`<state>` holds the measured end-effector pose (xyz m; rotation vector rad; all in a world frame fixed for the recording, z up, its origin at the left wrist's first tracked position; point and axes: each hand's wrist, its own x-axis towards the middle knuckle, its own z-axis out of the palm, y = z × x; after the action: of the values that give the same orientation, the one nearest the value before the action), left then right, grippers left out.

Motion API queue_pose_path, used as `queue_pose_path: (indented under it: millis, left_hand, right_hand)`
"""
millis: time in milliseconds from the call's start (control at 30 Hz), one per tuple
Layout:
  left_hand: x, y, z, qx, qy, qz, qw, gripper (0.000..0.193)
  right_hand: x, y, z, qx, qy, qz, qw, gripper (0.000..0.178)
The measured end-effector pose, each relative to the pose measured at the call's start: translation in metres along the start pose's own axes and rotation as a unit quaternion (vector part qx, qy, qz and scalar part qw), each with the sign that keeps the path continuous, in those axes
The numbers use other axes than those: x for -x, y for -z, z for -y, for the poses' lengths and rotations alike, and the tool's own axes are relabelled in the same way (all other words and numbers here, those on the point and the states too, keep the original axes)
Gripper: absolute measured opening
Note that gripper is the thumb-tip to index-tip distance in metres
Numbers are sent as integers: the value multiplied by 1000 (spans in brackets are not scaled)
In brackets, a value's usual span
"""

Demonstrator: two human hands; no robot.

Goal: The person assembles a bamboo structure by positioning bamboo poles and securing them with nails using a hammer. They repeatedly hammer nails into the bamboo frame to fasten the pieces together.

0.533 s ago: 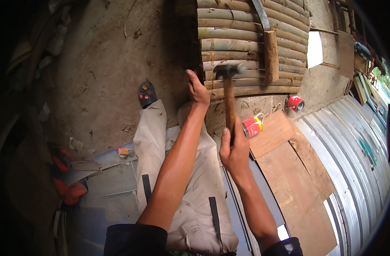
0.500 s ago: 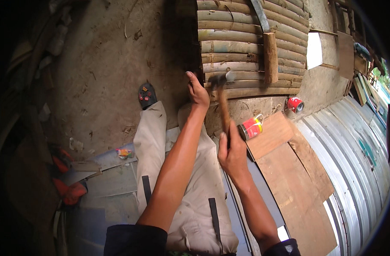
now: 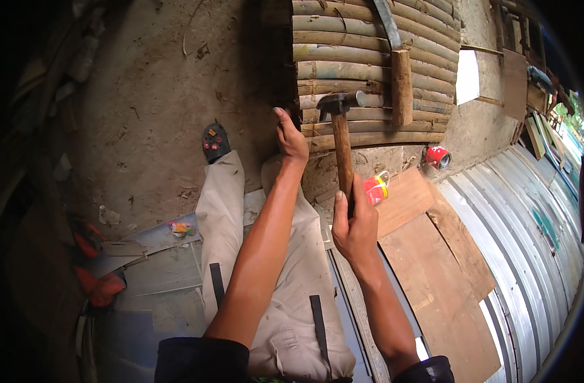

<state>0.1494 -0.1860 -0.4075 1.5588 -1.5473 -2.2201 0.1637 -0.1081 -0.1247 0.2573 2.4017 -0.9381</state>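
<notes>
My right hand [image 3: 356, 223] is closed around the wooden handle of a claw hammer [image 3: 343, 137]. The hammer stands upright in view, its dark metal head over the near slats of a bamboo platform [image 3: 343, 56]. At the platform's near left corner is my left hand [image 3: 293, 143], thumb pointing up and fingers curled. Whatever those fingers grip is hidden from view. A large blade with a thick wooden handle [image 3: 402, 86] lies across the slats, beyond the hammer head.
Right of my right hand stands a red and yellow can [image 3: 375, 189] by plywood sheets [image 3: 432, 281]. Another red can [image 3: 437, 157] lies on the ground farther back. Corrugated metal sheets [image 3: 515, 210] spread along the right. My shod foot [image 3: 215, 143] rests on the dirt at left.
The hammer has come up and tilted back, its blurred head now sharp and higher above the slats. My right hand has shifted slightly right. The left hand keeps its place by the platform corner.
</notes>
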Motion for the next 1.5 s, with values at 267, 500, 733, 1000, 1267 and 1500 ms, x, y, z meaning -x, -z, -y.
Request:
queue_pose_path:
  millis: [267, 500, 733, 1000, 1267, 1500]
  left_hand:
    - [15, -8, -31, 14, 39, -18, 999, 86]
    - [15, -7, -31, -18, 17, -23, 999, 85]
    - [12, -8, -32, -3, 2, -10, 1000, 85]
    - [26, -10, -31, -113, -68, 38, 990, 58]
    - [3, 1, -21, -50, 4, -21, 999, 82]
    - [8, -2, -30, -72, -24, 18, 997, 86]
  right_hand:
    - [8, -11, -9, 26, 57, -28, 998, 44]
    - [10, -7, -6, 7, 18, -14, 1000, 43]
    - [1, -8, -4, 10, 8, -29, 1000, 41]
    - [7, 2, -2, 11, -26, 59, 998, 42]
    - [6, -7, -16, 3, 21, -5, 1000, 38]
    - [73, 9, -37, -44, -201, 26, 978, 36]
